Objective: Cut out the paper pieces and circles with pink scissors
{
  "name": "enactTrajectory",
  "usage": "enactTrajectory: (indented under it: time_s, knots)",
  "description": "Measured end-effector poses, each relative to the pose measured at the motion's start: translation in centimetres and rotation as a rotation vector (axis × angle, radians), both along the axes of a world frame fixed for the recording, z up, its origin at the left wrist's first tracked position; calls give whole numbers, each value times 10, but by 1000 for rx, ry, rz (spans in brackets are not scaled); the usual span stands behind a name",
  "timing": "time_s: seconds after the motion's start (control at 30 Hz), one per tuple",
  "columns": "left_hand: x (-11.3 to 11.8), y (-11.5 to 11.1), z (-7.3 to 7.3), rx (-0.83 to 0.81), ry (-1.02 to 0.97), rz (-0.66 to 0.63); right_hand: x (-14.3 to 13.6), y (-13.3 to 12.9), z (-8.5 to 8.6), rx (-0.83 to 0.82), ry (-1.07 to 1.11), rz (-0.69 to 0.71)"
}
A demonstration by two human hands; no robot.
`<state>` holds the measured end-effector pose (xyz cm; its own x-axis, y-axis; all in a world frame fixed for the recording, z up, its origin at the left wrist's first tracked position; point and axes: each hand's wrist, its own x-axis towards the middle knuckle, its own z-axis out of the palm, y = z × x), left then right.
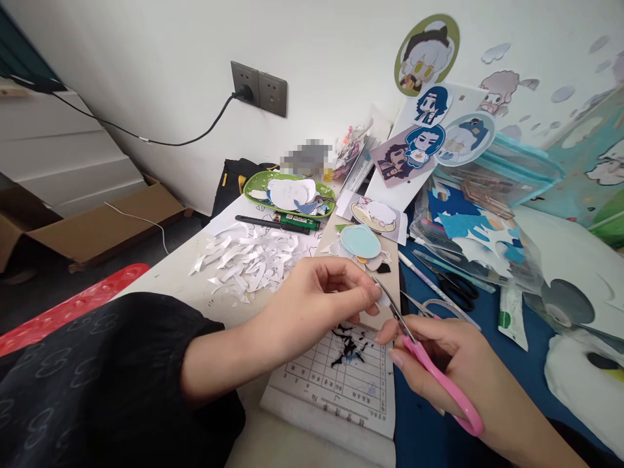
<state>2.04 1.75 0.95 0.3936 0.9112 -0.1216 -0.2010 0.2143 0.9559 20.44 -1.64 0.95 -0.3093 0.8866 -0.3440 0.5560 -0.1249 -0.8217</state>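
The left hand (336, 292) reaches in from the left edge of the desk (170, 276), its thumb and fingertips pinched on a small white paper piece (383, 298). The paper lies right at the fingertips, jutting out on the side toward the right hand (439, 351), and is held up above the desk. The right hand is closed around the pink-handled scissors (424, 357), whose blades slant up and leftward to the paper, just beside the left fingertips; how far apart the blades stand is hard to tell.

Below the two hands, toward the near edge of the desk, is a notepad (316, 403) with a printed grid, and dark scraps (350, 344) are strewn on its page. Beyond the left hand, a pale blue oval (361, 242) rests on a beige board (336, 240) among other cutouts. White paper offcuts (253, 257) are heaped near the left edge of the desk, and a green tray (253, 185) of cutouts sits farther back, toward the wall. To the right, on a blue surface (414, 422), lie black-handled scissors (458, 289) and a white tube (511, 318).
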Motion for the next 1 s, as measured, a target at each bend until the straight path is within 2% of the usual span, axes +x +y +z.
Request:
enactTrajectory:
  time_s: [0.23,0.43,0.63,1.0]
  knots:
    - [-1,-1,-1,5,7,0,0,0,-1,-16,-5,-3]
    - [-1,-1,2,2,23,3,5,-4,0,-66,108,38]
    - [0,-2,3,-42,-27,-24,6,-3,5,21,124,77]
    - [-1,-3,4,-13,-13,-80,3,-1,5,14,123,80]
